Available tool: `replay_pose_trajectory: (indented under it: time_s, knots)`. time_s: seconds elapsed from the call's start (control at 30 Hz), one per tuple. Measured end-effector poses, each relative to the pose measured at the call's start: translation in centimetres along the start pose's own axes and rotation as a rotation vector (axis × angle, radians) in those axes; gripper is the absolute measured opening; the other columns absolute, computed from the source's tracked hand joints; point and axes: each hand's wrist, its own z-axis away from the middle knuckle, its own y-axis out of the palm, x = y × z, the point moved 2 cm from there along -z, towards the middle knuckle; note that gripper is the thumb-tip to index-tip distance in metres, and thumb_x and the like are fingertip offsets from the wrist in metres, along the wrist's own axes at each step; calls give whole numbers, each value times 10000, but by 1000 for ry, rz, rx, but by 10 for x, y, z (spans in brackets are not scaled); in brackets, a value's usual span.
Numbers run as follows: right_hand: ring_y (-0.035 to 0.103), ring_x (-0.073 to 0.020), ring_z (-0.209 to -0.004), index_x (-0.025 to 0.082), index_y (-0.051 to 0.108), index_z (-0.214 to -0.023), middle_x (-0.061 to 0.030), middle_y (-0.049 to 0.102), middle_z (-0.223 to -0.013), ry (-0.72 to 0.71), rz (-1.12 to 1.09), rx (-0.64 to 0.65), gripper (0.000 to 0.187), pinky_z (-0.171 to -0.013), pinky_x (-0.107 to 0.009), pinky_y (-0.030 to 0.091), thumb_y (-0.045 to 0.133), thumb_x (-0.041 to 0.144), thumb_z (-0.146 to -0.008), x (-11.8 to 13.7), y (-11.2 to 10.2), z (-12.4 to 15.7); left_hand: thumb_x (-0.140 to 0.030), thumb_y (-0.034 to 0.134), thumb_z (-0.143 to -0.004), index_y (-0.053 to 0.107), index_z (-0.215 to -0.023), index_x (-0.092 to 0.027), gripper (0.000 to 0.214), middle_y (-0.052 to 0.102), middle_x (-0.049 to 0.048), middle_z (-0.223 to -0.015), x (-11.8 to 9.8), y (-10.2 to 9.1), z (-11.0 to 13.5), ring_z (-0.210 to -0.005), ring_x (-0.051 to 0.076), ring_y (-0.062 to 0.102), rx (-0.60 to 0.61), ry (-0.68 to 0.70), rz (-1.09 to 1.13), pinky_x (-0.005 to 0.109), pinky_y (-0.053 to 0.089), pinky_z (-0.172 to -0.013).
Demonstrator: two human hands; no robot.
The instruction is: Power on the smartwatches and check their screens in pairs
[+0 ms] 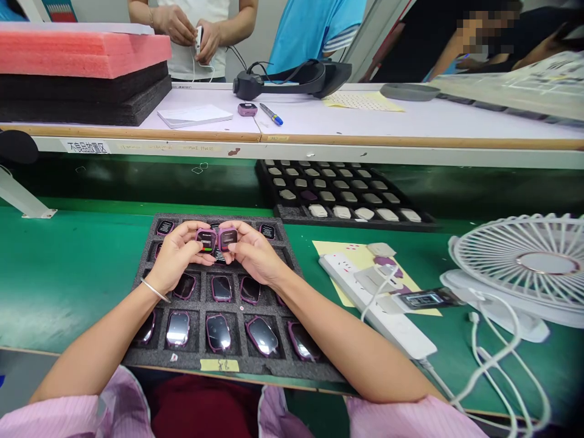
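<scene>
My left hand (179,250) is closed on a purple-cased smartwatch (206,241) whose lit screen has a green and red strip near the bottom. Right beside it, my right hand (252,250) grips a second purple smartwatch (227,239), its screen dark with faint text. Both watches are held up over a dark grey foam tray (228,363). In the tray's pockets lie several more purple watches, such as one (218,333) in the front row with a blank screen. A few in the back row, like the watch (267,231) at the right, show text. My hands hide some middle pockets.
At the right are a white power strip (378,304) with plugs, yellow paper (326,248), loose white cables (495,359) and a white fan (524,267). A second tray (292,212) of pale pieces sits under the shelf (292,152). Foam blocks (82,55) and a headset (292,79) rest above; people stand behind.
</scene>
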Motion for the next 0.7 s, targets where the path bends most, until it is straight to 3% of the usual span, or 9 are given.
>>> replay_pose_trajectory:
  time_s: [0.33,0.7]
  knots:
    - [608,-111,-579,219,625,-1091,30,651,-796,6,42,9,357,-583,-280,473,764,308,-774,-2,-2,1,-246,751,-704,607,-1043,-171,376,691,31,-1002,2,1,-2,-579,147,738,-30,30,-35,271,639,-589]
    - [600,-111,-565,237,621,-1075,41,660,-824,11,26,13,415,-590,-290,478,696,171,-672,0,-2,0,-205,677,-705,611,-1076,-177,377,685,9,-942,2,-1,-3,-609,148,741,-31,7,-29,285,638,-637]
